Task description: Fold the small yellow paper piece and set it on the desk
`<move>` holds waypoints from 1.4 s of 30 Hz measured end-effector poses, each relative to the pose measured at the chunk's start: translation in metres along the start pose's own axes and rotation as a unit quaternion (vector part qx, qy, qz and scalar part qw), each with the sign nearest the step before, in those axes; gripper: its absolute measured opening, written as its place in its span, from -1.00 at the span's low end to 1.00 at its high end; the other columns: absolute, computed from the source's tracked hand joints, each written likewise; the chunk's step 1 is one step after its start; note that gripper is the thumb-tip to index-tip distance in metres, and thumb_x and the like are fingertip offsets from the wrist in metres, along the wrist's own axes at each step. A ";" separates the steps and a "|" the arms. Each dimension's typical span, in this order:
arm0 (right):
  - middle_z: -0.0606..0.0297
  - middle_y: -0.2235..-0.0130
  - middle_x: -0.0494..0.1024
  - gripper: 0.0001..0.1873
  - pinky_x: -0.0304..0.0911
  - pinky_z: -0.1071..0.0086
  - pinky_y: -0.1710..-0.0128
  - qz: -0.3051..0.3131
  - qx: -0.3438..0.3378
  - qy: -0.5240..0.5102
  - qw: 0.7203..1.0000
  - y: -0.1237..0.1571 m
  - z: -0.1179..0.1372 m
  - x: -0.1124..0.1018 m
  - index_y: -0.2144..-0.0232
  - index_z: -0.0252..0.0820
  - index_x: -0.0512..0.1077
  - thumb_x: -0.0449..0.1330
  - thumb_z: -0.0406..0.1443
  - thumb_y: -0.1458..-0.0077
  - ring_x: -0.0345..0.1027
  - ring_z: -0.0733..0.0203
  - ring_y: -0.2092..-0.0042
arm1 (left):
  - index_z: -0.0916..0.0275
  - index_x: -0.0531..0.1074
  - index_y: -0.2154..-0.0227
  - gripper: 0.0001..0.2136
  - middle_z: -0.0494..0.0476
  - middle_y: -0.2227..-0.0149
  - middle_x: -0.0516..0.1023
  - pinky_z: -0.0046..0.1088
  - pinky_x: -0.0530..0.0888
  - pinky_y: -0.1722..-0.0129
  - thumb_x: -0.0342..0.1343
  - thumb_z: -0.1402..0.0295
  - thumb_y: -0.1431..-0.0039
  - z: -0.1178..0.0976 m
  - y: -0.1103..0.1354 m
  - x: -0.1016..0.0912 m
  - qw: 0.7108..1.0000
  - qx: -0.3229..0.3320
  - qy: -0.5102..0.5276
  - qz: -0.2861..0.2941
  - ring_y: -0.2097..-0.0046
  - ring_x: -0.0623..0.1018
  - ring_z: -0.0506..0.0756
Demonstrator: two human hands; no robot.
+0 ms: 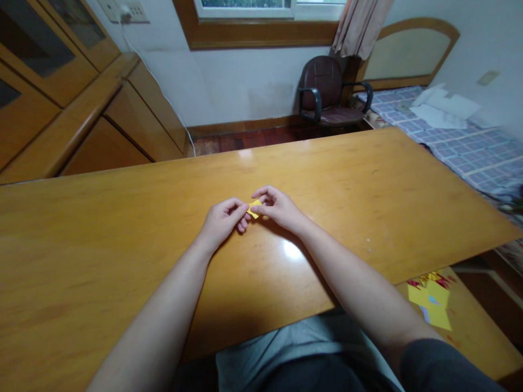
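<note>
A small piece of yellow paper [255, 209] is held between my two hands, just over the middle of the wooden table [134, 218]. My left hand [226, 216] pinches its left side between thumb and fingers. On the other side, my right hand [275, 207] grips it, the thumb lying on the paper's face and the fingers curled behind. Parts of the paper are covered by my fingertips, so its full shape and any folds cannot be made out.
Lower right, yellow paper sheets [437, 310] and small red and yellow pieces [433, 280] lie on a lower wooden surface [482, 332]. Beyond the table stand a brown armchair [322, 76] and a bed with a checked cover [461, 147]. Wooden cabinets [118, 120] line the left.
</note>
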State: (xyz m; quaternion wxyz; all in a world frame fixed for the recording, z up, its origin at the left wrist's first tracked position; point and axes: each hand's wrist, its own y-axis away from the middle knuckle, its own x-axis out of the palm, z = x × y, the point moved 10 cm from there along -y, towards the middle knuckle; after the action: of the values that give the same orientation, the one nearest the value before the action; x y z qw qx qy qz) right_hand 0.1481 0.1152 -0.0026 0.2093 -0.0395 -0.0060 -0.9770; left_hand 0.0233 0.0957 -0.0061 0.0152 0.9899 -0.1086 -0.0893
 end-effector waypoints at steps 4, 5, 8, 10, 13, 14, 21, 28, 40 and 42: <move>0.51 0.47 0.38 -0.64 0.13 0.49 0.47 0.002 0.005 -0.010 1.000 -0.002 -0.002 -0.002 0.24 -0.18 0.33 0.34 -0.27 0.09 0.24 0.41 0.50 | 0.32 0.45 0.39 -0.68 0.12 0.51 0.57 -0.49 0.49 0.56 0.15 0.09 -0.17 0.005 -0.001 0.003 0.999 -0.020 0.030 0.012 0.56 0.55 0.03; 0.52 0.48 0.38 -0.64 0.12 0.49 0.48 0.002 0.005 -0.011 1.000 -0.002 -0.002 -0.002 0.25 -0.18 0.32 0.34 -0.27 0.09 0.24 0.41 0.50 | 0.32 0.44 0.39 -0.68 0.14 0.48 0.59 -0.47 0.50 0.55 0.15 0.09 -0.16 0.007 -0.001 0.004 0.999 -0.027 0.041 0.013 0.54 0.56 0.04; 0.52 0.48 0.37 -0.64 0.12 0.50 0.49 0.001 0.007 -0.010 1.000 -0.002 -0.001 -0.004 0.26 -0.18 0.31 0.34 -0.27 0.10 0.24 0.41 0.50 | 0.32 0.43 0.38 -0.68 0.18 0.43 0.61 -0.45 0.53 0.53 0.16 0.10 -0.15 0.009 -0.001 0.006 0.997 -0.049 0.064 0.019 0.50 0.60 0.07; 0.52 0.49 0.37 -0.64 0.13 0.50 0.49 0.001 0.010 -0.011 1.000 -0.002 -0.001 -0.005 0.27 -0.18 0.31 0.34 -0.28 0.11 0.24 0.41 0.50 | 0.33 0.42 0.38 -0.68 0.21 0.42 0.62 -0.44 0.54 0.52 0.15 0.10 -0.16 0.009 -0.001 0.007 0.995 -0.058 0.072 0.026 0.49 0.60 0.08; 0.52 0.48 0.38 -0.64 0.15 0.50 0.48 -0.001 0.015 -0.017 1.000 -0.002 -0.002 -0.007 0.27 -0.19 0.30 0.34 -0.29 0.11 0.26 0.41 0.50 | 0.34 0.41 0.38 -0.68 0.23 0.42 0.62 -0.41 0.55 0.52 0.12 0.10 -0.17 0.009 -0.001 0.008 0.994 -0.065 0.083 0.031 0.48 0.61 0.10; 0.52 0.48 0.38 -0.64 0.16 0.50 0.48 -0.003 0.016 -0.021 1.000 -0.003 -0.003 -0.008 0.27 -0.19 0.30 0.34 -0.29 0.12 0.27 0.41 0.50 | 0.33 0.40 0.38 -0.68 0.23 0.42 0.62 -0.41 0.55 0.52 0.12 0.10 -0.17 0.010 -0.002 0.007 0.993 -0.067 0.089 0.030 0.48 0.61 0.11; 0.53 0.50 0.38 -0.63 0.16 0.50 0.50 -0.009 0.015 -0.035 0.999 -0.003 -0.005 -0.011 0.27 -0.17 0.29 0.34 -0.29 0.13 0.31 0.40 0.51 | 0.29 0.34 0.31 -0.68 0.19 0.39 0.62 -0.40 0.55 0.55 0.09 0.08 -0.18 0.013 -0.005 -0.003 0.992 -0.061 0.109 -0.003 0.46 0.62 0.10; 0.53 0.48 0.40 -0.62 0.16 0.50 0.49 -0.005 0.019 -0.034 0.999 -0.003 -0.005 -0.009 0.25 -0.17 0.30 0.34 -0.27 0.11 0.33 0.39 0.49 | 0.27 0.34 0.35 -0.70 0.13 0.43 0.59 -0.43 0.55 0.53 0.19 0.12 -0.10 0.007 -0.003 0.001 0.993 -0.051 0.109 0.006 0.47 0.60 0.08; 0.47 0.47 0.44 -0.63 0.17 0.49 0.47 -0.001 0.023 -0.028 0.999 -0.003 -0.005 -0.007 0.20 -0.20 0.37 0.34 -0.26 0.09 0.31 0.39 0.47 | 0.32 0.45 0.38 -0.73 0.15 0.41 0.60 -0.47 0.52 0.44 0.29 0.20 -0.04 0.001 0.000 0.004 0.997 -0.033 0.075 0.012 0.46 0.57 0.02; 0.47 0.47 0.43 -0.63 0.16 0.49 0.47 0.003 0.021 -0.025 0.999 -0.002 -0.005 -0.005 0.20 -0.20 0.37 0.34 -0.25 0.08 0.28 0.39 0.48 | 0.32 0.46 0.38 -0.73 0.15 0.42 0.61 -0.46 0.51 0.43 0.29 0.19 -0.04 0.000 0.000 0.004 0.997 -0.030 0.067 0.012 0.46 0.57 0.02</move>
State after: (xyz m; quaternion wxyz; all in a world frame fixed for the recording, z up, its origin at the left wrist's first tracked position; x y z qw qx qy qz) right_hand 0.1516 0.1193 -0.0081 0.2127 -0.0600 -0.0313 -0.9748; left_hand 0.0275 0.0944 -0.0066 0.0534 0.9914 -0.1168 -0.0254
